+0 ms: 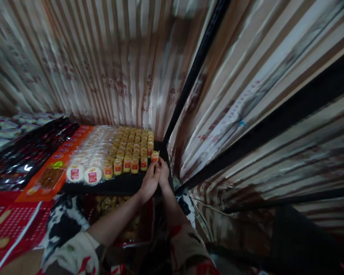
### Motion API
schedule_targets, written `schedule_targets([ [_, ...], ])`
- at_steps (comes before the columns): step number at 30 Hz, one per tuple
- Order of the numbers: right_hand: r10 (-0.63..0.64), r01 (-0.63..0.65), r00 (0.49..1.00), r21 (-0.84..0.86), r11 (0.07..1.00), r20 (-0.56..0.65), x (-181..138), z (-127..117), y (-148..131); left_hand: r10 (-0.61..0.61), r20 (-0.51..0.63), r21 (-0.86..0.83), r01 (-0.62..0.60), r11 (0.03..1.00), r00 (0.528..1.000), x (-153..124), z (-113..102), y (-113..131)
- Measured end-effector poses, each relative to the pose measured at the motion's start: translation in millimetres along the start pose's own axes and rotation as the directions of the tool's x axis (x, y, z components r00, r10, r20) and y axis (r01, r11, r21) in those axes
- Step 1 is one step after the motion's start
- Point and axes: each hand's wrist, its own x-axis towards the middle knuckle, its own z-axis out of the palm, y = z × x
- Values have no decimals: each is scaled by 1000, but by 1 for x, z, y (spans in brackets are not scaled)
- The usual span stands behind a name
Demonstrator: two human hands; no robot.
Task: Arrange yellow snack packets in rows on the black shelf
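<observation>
Nearest: patterned sleeves (71, 252), arms out fwd; red basket (41, 225) at far L. Next, over the black tabletop (123, 185), L hand (149, 181) and R hand (164, 175) meet, fingers drawn narrow around one small yellow pkt (155, 156) w/ red label, by the R front end of the rows; can't tell which hand bears more. Beside it, rows of similar pkts (135, 163), then white round packs (93, 175), approx. level. Behind: striped sheeting (114, 68).
</observation>
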Motion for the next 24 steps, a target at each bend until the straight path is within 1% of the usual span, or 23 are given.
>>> schedule_targets([
  [4,31,-25,998,-108,994,61,10,6,-3,15,10,24,-16,1000,1000,4,1,-2],
  [7,26,-14,996,-138,990,87,14,14,-3,20,10,28,-20,999,1000,5,2,-6],
  [11,-15,23,997,-101,995,81,17,23,3,35,19,13,-35,999,999,8,3,-14],
  [14,-40,46,998,-121,992,51,16,28,8,45,3,24,-45,999,999,11,4,-18],
  [18,-23,22,1000,-84,996,-7,15,32,12,69,18,45,-70,997,997,12,5,-20],
  [22,-35,35,999,3,999,-29,14,35,13,21,53,72,-25,997,998,10,4,-21],
  [24,-18,20,999,39,999,-38,14,36,14,1,62,103,-7,995,998,9,3,-21],
])
